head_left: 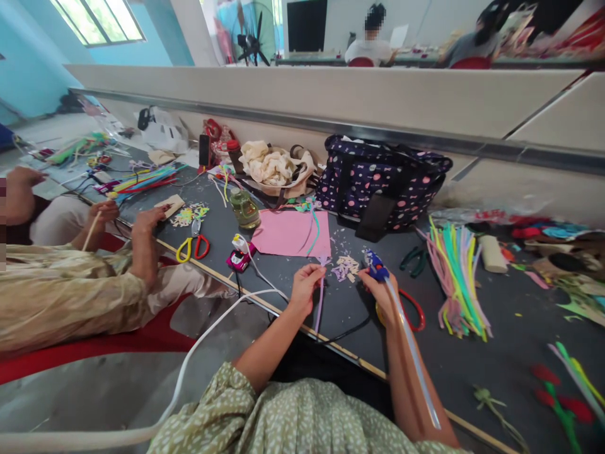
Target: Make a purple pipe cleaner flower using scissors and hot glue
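My left hand [306, 289] pinches a purple pipe cleaner [321, 299], which hangs down from the fingertips toward the table edge. In my right hand [382, 297] is a blue hot glue gun [375, 265], with a long clear glue stick [412, 343] running back over the forearm. Whether those right fingertips also hold a small piece I cannot tell. Between the hands lies a small pile of purple and beige cut pieces [346, 268]. Just beyond is a pink sheet [292, 234] with a green strand across it. Scissors with a red handle [418, 311] lie partly hidden beneath my right wrist.
A dark patterned bag [378, 180] stands at the back. To the right are a bundle of colored pipe cleaners [457, 277] and dark-handled pliers [414, 260]. Leftward are a green jar [244, 209], a white cable [189, 372] and a co-worker's hand [150, 217] near other scissors [193, 243].
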The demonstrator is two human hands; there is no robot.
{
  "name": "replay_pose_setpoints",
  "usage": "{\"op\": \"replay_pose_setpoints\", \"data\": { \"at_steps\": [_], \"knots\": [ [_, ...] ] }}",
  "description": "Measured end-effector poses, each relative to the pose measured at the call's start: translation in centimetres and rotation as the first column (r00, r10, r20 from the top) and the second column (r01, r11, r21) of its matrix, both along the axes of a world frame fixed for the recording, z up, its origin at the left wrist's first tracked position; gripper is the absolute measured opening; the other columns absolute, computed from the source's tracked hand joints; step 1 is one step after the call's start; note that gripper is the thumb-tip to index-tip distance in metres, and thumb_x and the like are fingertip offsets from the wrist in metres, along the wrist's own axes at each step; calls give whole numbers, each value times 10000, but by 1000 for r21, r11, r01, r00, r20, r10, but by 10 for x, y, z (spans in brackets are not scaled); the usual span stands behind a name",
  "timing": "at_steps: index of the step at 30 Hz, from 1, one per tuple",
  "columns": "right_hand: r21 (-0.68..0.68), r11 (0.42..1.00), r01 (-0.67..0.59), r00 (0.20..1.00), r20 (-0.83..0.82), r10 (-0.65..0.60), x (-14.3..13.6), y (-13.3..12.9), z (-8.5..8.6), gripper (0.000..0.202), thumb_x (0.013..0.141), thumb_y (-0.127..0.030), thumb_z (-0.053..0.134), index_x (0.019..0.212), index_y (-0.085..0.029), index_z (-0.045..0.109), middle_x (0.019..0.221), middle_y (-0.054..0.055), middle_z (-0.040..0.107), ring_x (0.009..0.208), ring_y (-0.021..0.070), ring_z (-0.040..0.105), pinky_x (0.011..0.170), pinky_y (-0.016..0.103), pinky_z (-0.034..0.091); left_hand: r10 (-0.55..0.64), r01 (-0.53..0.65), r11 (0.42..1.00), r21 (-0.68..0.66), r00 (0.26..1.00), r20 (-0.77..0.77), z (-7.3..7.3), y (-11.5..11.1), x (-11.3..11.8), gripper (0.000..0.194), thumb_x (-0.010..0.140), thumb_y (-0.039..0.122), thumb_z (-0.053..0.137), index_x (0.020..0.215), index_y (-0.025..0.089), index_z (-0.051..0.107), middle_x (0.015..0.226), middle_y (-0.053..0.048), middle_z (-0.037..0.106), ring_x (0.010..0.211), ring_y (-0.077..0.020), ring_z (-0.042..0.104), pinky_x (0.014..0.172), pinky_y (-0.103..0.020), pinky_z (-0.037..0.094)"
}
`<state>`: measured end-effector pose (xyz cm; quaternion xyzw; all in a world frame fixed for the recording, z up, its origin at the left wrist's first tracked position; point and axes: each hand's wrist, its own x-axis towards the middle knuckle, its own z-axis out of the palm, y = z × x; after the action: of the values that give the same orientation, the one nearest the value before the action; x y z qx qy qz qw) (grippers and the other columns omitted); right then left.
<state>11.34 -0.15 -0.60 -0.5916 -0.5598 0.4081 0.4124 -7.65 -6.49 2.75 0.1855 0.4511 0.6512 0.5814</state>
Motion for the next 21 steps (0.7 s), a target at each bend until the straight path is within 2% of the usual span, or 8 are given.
{"op": "replay_pose_setpoints", "data": {
  "at_steps": [4,8,14,21],
  "knots": [
    [23,998,-67,992,107,64,-9,4,-8,287,641,-452,662,768,-206,588,686,-9,605,585,141,532,599,279,443,16,-16,1000,13,1000,-23,-4,0,-2,275,618,348,805,703,134,656,591,31,546,493,-40,427,490,-179,316],
    [35,997,-67,976,209,59,-15,11,-9,286,644,-471,623,768,-218,571,709,4,613,652,173,560,675,313,442,31,-31,1000,6,999,-33,-4,-1,-4,280,612,349,809,694,134,652,593,31,547,500,-41,423,500,-180,314],
    [27,999,-22,948,319,12,-24,21,-10,294,657,-480,584,795,-223,553,670,17,595,656,206,560,654,331,425,39,-38,999,15,996,-78,-5,-1,-3,264,635,356,791,693,137,654,597,30,551,522,-46,423,532,-191,314],
    [17,998,-63,943,328,54,-30,17,-16,253,667,-437,624,802,-234,557,657,23,617,608,197,583,598,302,431,32,-31,999,9,996,-80,-9,-5,-4,266,645,369,787,710,144,660,598,32,530,529,-52,409,519,-193,302]
  ]
}}
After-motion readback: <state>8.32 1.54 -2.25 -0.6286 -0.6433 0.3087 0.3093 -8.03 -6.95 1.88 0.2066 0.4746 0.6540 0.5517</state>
